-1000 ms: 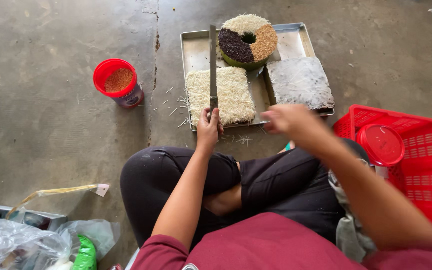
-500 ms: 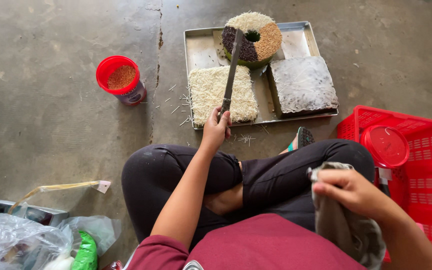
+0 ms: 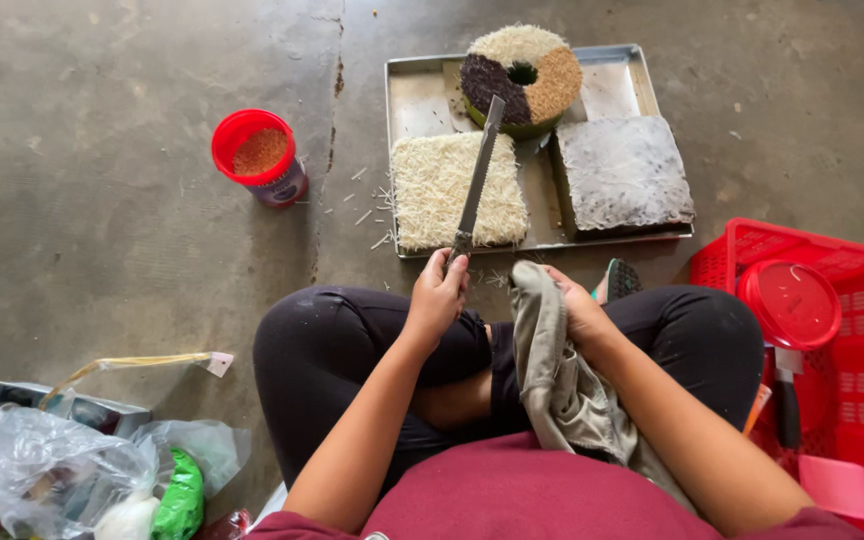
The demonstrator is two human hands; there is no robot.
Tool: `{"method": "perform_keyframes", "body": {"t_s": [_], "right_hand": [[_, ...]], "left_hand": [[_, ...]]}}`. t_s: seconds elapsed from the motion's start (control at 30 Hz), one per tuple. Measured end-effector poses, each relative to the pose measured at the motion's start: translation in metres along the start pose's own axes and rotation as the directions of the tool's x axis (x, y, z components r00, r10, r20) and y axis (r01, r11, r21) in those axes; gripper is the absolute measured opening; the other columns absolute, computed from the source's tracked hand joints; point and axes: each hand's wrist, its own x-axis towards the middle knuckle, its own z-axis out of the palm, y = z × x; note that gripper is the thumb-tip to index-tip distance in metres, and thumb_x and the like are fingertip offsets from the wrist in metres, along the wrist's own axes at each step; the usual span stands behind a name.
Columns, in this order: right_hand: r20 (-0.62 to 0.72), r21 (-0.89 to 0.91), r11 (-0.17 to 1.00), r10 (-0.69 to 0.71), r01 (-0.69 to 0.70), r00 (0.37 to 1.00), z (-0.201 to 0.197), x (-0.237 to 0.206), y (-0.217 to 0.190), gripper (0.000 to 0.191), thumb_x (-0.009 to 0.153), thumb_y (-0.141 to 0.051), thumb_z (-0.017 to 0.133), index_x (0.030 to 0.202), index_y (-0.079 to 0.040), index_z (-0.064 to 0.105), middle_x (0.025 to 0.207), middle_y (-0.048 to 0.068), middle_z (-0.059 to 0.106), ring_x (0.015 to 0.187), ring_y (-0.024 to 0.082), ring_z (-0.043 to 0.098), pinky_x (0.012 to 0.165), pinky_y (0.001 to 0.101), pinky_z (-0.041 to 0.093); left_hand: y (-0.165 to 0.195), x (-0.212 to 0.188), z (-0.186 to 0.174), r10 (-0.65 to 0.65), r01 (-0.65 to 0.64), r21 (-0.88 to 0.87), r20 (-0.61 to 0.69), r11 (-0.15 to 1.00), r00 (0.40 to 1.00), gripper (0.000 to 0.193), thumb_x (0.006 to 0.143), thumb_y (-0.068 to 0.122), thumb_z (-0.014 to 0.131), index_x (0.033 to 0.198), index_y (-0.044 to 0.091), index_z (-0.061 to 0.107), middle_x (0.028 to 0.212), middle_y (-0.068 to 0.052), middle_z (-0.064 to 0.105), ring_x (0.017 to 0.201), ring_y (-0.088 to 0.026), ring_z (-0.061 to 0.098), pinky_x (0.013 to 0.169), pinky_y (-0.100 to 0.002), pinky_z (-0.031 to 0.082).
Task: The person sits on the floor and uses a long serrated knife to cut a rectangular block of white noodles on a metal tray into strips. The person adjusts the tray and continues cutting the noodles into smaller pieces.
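Knife (image 3: 476, 182), long, stiff and thin-bladed, is gripped at its handle by the left hand (image 3: 438, 293) just before the tray (image 3: 407, 85); soft cloth (image 3: 550, 362) is bunched in the right hand (image 3: 580, 312).

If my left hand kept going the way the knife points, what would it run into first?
Most likely the pale straw-coloured square block on the metal tray: the left hand holds the knife angled over it. Height above the block is unclear. The ring-shaped cake lies further along.

On the rectangular metal tray (image 3: 407, 95) sit three coated cakes, a red-lidded jar (image 3: 258, 158) left of it, a red plastic basket (image 3: 857, 300) right.
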Motion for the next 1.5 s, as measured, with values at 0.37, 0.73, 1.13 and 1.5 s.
{"method": "perform_keyframes", "body": {"t_s": [0.37, 0.73, 1.13, 1.5], "right_hand": [[0.014, 0.138, 0.99, 0.016, -0.018, 1.0, -0.035, 0.028, 0.031, 0.048, 0.099, -0.049, 0.062, 0.107, -0.002, 0.069, 0.092, 0.007, 0.074, 0.076, 0.017, 0.07, 0.071, 0.0345, 0.059], [-0.094, 0.28, 0.959, 0.069, -0.04, 0.993, 0.001, 0.029, 0.055, 0.013, 0.101, -0.013, 0.063, 0.102, -0.003, 0.071, 0.089, 0.008, 0.077, 0.073, 0.018, 0.073, 0.069, 0.0329, 0.06], [-0.309, 0.357, 0.934, 0.112, 0.006, 0.944, -0.033, 0.04, 0.042, 0.018, 0.098, -0.018, 0.065, 0.099, -0.001, 0.072, 0.084, 0.01, 0.075, 0.068, 0.021, 0.072, 0.063, 0.0376, 0.061], [-0.355, 0.335, 0.941, 0.075, 0.052, 0.932, -0.045, 0.042, 0.041, 0.02, 0.099, -0.019, 0.066, 0.103, 0.0, 0.072, 0.088, 0.01, 0.075, 0.072, 0.02, 0.071, 0.067, 0.035, 0.06]], "left_hand": [[-0.014, -0.041, 0.024, 0.158, -0.152, 0.411, 0.019, 0.899, 0.987, 0.026, 0.107, 0.026, 0.057, 0.116, 0.002, 0.062, 0.075, -0.012, 0.063, 0.066, -0.02, 0.061, 0.06, -0.034, 0.05], [-0.017, -0.091, 0.038, 0.14, -0.117, 0.666, 0.019, 0.737, 0.99, 0.028, 0.101, 0.021, 0.053, 0.121, 0.003, 0.061, 0.093, -0.027, 0.071, 0.091, -0.045, 0.069, 0.077, -0.049, 0.054], [0.011, -0.148, 0.026, -0.045, 0.025, 0.671, 0.013, 0.741, 0.999, 0.025, 0.101, 0.027, 0.055, 0.115, 0.008, 0.064, 0.074, -0.017, 0.071, 0.067, -0.032, 0.072, 0.062, -0.041, 0.052], [0.007, -0.18, -0.028, -0.148, 0.069, 0.736, 0.043, 0.674, 0.988, 0.026, 0.098, 0.033, 0.06, 0.113, 0.012, 0.065, 0.066, -0.007, 0.069, 0.057, -0.02, 0.068, 0.058, -0.034, 0.051]]}}
